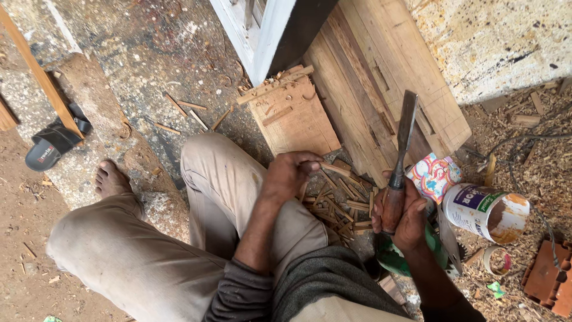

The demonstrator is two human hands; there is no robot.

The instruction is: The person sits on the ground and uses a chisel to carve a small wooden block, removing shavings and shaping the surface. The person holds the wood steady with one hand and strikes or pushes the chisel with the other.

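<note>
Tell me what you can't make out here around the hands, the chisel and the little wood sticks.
All in the head view:
- Chisel: the right hand wraps its wooden handle, hiding most of it.
- Thin stick: its near end sits inside the left hand, so its full length is hidden.
- Pile of wood sticks: partly hidden by both hands.
- Green object: the right wrist covers it; its kind is unclear.
</note>
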